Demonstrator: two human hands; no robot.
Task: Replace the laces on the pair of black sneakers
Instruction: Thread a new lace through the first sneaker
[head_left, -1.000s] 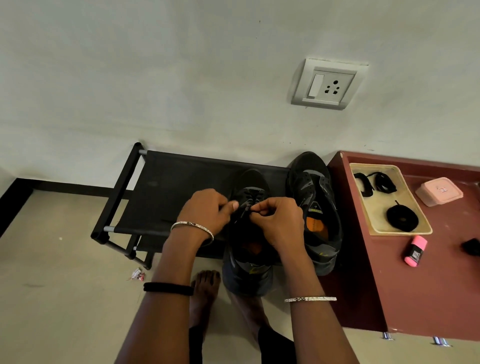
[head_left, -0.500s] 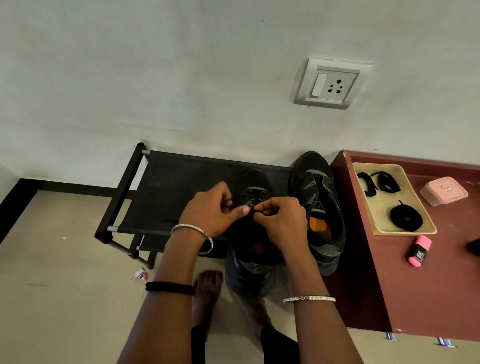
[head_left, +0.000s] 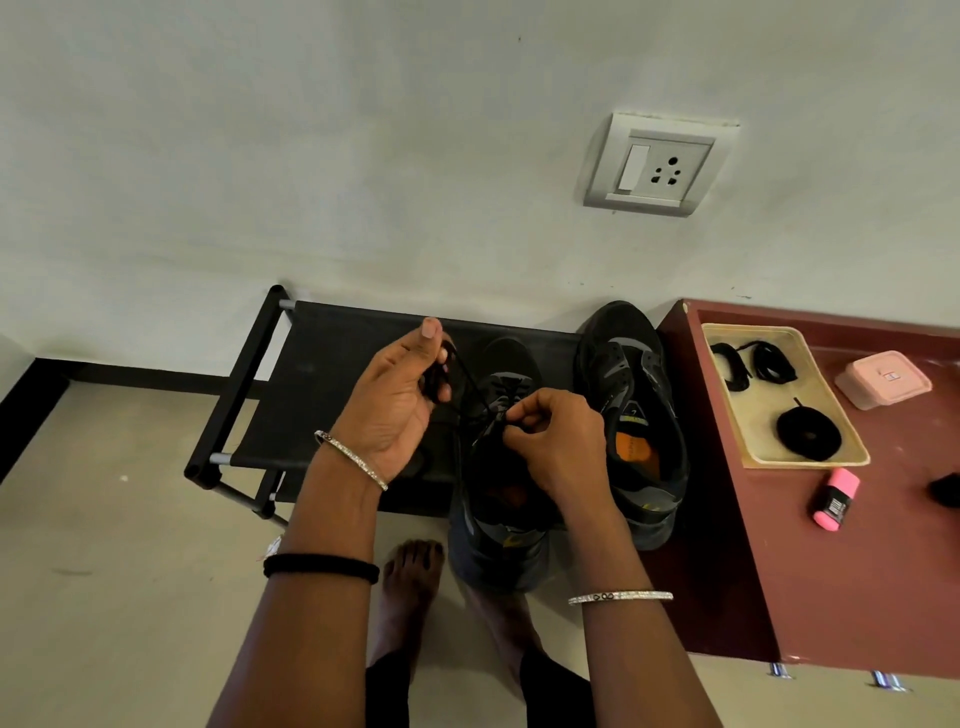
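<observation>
Pale wall (head_left: 260, 156) forms the background, and against it a black fabric shoe rack (head_left: 322, 389) is set, with a red-brown surface (head_left: 857, 597) adjoining on the right, where a tray (head_left: 810, 461) carries coiled laces (head_left: 808, 434). The pair of black sneakers is placed on the rack side by side, toes toward the wall. The left sneaker (head_left: 506, 371) is the one being worked, its long axis running near to far, and the right sneaker (head_left: 634, 415) lies just beside it. A lace (head_left: 470, 387) is stretched as a slanted line from the eyelet area up and to the far left. Its end is pinched between the thumb and curled fingers of the left hand (head_left: 400, 405). The right hand (head_left: 561, 447) is held over the tongue, fingers curled, and the lace is pinched at their tips where it leaves the shoe; which eyelet is engaged cannot be made out, black lying on black. The coming move is judged to turn on that diagonal. The free length lies far-left of the eyelets, so the pull would be taken by the left hand along that line, while the right hand, nearer the eyelets, steadies the lace.
</observation>
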